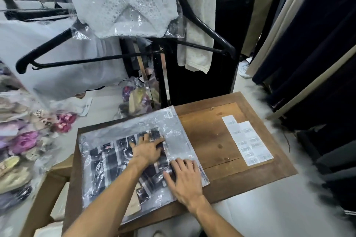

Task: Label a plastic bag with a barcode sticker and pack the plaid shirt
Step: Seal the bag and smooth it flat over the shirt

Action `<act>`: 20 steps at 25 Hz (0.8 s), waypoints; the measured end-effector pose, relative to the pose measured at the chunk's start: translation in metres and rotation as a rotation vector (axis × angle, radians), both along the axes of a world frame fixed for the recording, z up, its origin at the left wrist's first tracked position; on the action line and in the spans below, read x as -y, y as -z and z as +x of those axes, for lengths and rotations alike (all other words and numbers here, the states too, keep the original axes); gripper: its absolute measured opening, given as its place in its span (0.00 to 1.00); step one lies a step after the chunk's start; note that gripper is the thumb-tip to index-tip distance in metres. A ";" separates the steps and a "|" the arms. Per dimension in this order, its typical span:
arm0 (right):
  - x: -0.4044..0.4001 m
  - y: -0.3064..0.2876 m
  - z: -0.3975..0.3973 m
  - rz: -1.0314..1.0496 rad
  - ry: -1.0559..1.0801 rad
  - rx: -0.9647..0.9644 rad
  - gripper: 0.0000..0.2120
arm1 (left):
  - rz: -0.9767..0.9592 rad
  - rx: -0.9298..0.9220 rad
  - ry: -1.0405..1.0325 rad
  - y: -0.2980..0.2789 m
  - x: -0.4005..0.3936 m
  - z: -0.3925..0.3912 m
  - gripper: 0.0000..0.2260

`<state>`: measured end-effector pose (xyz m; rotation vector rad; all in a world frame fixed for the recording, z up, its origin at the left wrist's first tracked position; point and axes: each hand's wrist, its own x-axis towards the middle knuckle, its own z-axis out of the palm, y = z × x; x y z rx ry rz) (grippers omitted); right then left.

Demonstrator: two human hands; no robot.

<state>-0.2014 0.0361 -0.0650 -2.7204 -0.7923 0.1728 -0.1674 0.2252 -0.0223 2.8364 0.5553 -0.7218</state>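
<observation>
A clear plastic bag (119, 131) lies flat on the left half of the wooden table (212, 140). A dark plaid shirt (107, 165) with white stripes sits inside it. A small barcode sticker (169, 113) is stuck near the bag's far right corner. My left hand (148, 150) rests flat on the shirt, fingers spread toward the far side. My right hand (185, 177) presses flat on the bag's right edge over the shirt. Neither hand grips anything.
Sheets of barcode stickers (248, 142) lie on the table's right part. A black hanger (115, 57) with a bagged white garment (125, 2) hangs just beyond the table. Bagged clothes (19, 140) pile up at left. Dark hanging garments (317, 54) line the right side.
</observation>
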 end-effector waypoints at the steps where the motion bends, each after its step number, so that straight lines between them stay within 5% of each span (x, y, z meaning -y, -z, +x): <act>1: 0.002 -0.001 0.005 -0.011 0.003 0.013 0.32 | 0.006 0.003 -0.006 0.000 0.002 -0.001 0.23; 20: -0.008 -0.004 0.068 -0.235 -0.092 -0.072 0.36 | -0.026 0.175 -0.235 0.002 0.049 -0.065 0.27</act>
